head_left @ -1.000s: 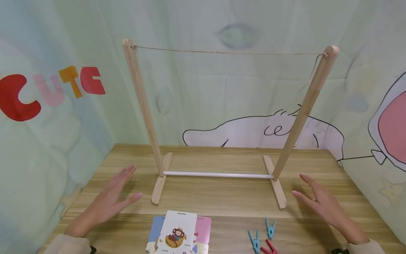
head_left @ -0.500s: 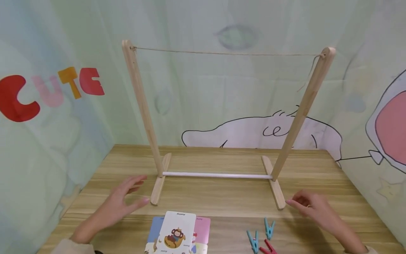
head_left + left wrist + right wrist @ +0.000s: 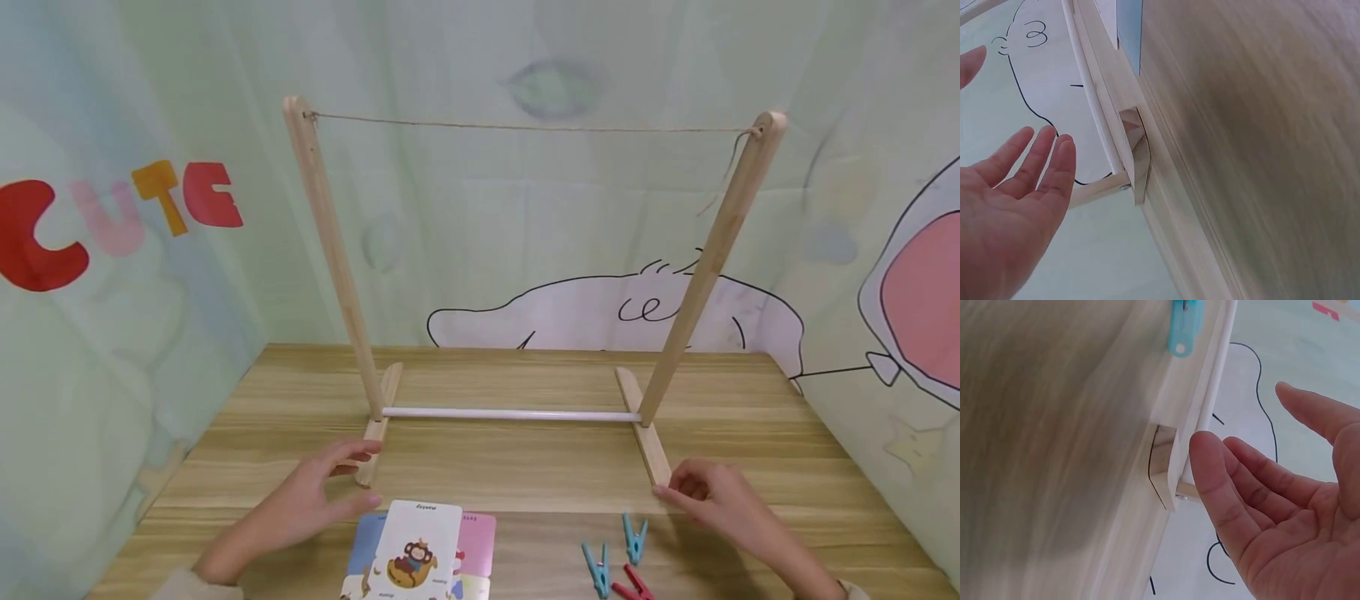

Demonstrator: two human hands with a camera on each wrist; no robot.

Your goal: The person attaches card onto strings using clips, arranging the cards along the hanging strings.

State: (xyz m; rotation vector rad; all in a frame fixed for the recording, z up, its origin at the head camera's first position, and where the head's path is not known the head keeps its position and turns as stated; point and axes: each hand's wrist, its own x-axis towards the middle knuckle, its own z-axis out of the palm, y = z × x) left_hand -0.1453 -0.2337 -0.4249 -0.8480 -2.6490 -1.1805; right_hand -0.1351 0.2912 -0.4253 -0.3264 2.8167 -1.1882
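Fingers loosely spread, the left hand (image 3: 315, 492) reaches beside the stand (image 3: 333, 250), upright on the surface (image 3: 517, 475); only the left wrist view shows the palm and a bolt (image 3: 1125, 187) by the left foot (image 3: 377, 431). Cards (image 3: 418, 550) overlap nearby, cut off at the head view's bottom. A rod (image 3: 510, 413) spans both feet, with surface stretching before it and behind to the far edge. Pegs (image 3: 634, 546) lie farther right. Right hand (image 3: 708, 496), fingers bent, thumb apart in its wrist view, meets the right foot's (image 3: 652, 452) tip; contact is unclear.
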